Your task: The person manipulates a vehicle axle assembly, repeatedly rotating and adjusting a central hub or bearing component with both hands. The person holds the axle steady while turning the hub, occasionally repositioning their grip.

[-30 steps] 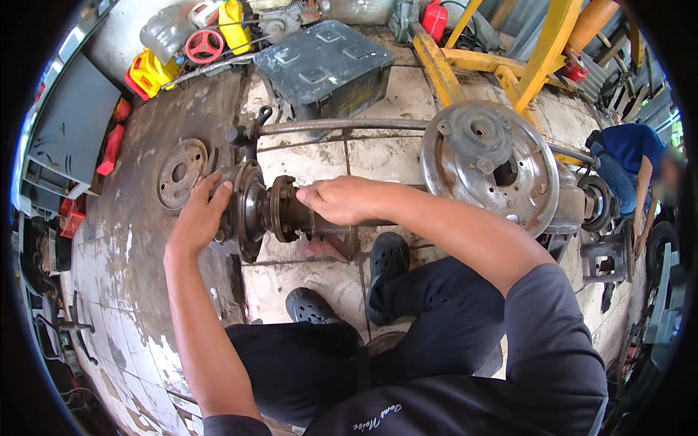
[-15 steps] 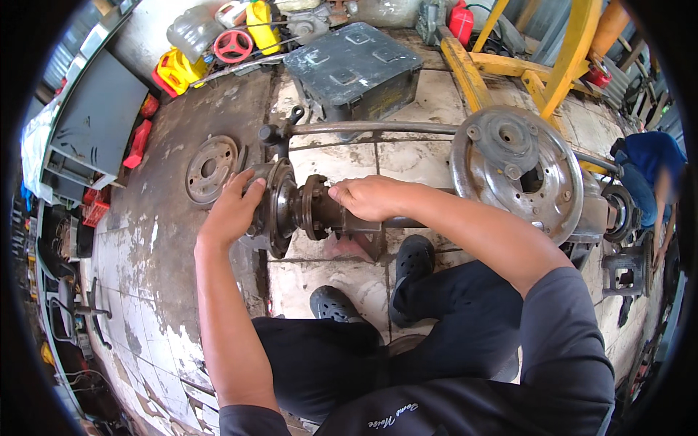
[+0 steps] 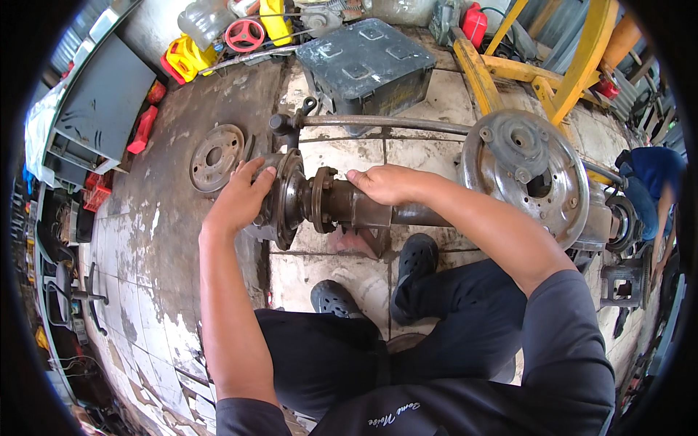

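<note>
A greasy steel wheel hub (image 3: 292, 207) sits at the left end of a heavy axle. My left hand (image 3: 246, 190) is wrapped over its outer side, thumb on top and the other fingers partly hidden behind it. Just right of the hub, a bolted flange (image 3: 321, 201) rings the axle tube (image 3: 425, 215). My right hand (image 3: 389, 184) curls over the tube beside this flange, its thumb pointing left and its fingertips out of sight on the far side. Past my right forearm, a round brake backing plate (image 3: 486, 156) stands on the axle.
A tie rod (image 3: 385, 123) runs behind the axle. A round metal plate (image 3: 217, 156) lies on the floor at left. Farther back are a dark lidded box (image 3: 363, 57) and a yellow steel frame (image 3: 476, 76). Another person (image 3: 654, 174) bends down at far right.
My right hand has slid slightly right along the tube, its thumb now off the flange. My left hand stays on the hub. The whole view has shifted a little.
</note>
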Demonstrator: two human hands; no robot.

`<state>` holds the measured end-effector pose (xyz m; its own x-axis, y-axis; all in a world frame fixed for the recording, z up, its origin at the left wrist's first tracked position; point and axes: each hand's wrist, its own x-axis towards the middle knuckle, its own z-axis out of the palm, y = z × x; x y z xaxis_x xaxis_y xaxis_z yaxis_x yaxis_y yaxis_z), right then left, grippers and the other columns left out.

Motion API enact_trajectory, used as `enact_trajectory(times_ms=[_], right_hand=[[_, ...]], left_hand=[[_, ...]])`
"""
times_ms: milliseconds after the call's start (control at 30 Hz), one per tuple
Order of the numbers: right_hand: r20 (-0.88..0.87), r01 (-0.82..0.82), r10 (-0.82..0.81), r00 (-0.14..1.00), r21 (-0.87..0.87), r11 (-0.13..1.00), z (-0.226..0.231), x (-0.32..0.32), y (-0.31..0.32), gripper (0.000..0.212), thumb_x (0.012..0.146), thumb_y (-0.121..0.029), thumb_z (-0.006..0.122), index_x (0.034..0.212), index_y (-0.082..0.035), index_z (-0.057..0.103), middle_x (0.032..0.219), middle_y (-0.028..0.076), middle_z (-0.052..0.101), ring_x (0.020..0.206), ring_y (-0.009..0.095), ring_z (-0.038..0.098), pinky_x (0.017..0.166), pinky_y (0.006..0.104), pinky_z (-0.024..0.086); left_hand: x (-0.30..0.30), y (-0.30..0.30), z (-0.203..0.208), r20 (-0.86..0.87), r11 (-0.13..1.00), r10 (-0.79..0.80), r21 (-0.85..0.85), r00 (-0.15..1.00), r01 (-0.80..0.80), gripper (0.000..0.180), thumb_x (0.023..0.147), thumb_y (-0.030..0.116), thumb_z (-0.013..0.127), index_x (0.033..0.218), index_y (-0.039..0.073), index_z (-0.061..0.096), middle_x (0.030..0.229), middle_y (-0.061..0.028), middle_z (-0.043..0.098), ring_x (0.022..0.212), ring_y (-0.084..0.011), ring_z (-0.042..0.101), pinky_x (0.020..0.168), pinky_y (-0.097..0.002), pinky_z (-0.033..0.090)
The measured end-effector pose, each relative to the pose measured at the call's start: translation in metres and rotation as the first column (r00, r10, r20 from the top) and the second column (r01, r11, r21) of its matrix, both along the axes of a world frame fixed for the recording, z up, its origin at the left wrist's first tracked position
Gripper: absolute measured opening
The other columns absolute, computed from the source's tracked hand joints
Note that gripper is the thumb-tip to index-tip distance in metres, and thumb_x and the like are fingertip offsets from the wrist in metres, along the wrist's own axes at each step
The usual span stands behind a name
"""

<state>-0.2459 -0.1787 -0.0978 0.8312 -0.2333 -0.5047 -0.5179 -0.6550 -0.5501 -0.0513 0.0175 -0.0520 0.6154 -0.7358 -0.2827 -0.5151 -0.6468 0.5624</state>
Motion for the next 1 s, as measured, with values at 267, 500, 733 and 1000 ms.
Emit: enact_trajectory(times_ms=[267,500,733,1000], right_hand=[[0.033,0.074,-0.075,0.997,0.039,0.996,-0.011,-0.002,-0.012,0.081,0.101,-0.057,0.019,0.114,0.011,0.061,0.118,0.033,0.06,0.114,0.045,0.056,0.1,0.0462,0.042],[-0.032,0.089,-0.089,0.996,0.026,0.996,0.003,-0.004,-0.016,0.075,0.101,-0.057,0.022,0.126,0.004,0.058,0.129,0.029,0.056,0.121,0.041,0.054,0.104,0.0415,0.04],[-0.083,0.038,-0.04,0.996,-0.026,0.999,0.005,-0.007,-0.02,0.07,0.1,-0.058,0.022,0.129,-0.007,0.06,0.136,0.021,0.054,0.123,0.036,0.053,0.102,0.0414,0.041],[-0.053,0.04,-0.043,0.998,-0.053,0.998,0.004,-0.011,-0.026,0.079,0.098,-0.064,0.021,0.125,-0.002,0.061,0.127,0.025,0.059,0.118,0.037,0.056,0.099,0.0418,0.042]], left_hand=[[-0.002,0.002,-0.002,-0.009,0.999,0.033,0.02,0.999,-0.033,0.061,0.098,0.048,0.047,0.143,0.006,0.043,0.153,-0.0261,0.03,0.146,-0.036,0.02,0.117,-0.0407,0.02],[0.002,0.001,-0.005,-0.005,1.0,0.009,-0.023,1.0,-0.009,0.06,0.098,0.047,0.047,0.142,0.006,0.044,0.152,-0.0249,0.031,0.146,-0.0351,0.021,0.117,-0.0399,0.02],[-0.001,0.0,-0.007,0.044,0.999,0.003,-0.053,0.999,-0.001,0.056,0.099,0.041,0.049,0.141,0.004,0.046,0.141,-0.0211,0.049,0.134,-0.03,0.044,0.11,-0.0356,0.031],[0.001,-0.001,-0.003,-0.061,0.999,-0.015,-0.046,0.998,0.012,0.06,0.098,0.043,0.049,0.141,0.002,0.044,0.15,-0.025,0.035,0.145,-0.0325,0.026,0.116,-0.0375,0.021]])
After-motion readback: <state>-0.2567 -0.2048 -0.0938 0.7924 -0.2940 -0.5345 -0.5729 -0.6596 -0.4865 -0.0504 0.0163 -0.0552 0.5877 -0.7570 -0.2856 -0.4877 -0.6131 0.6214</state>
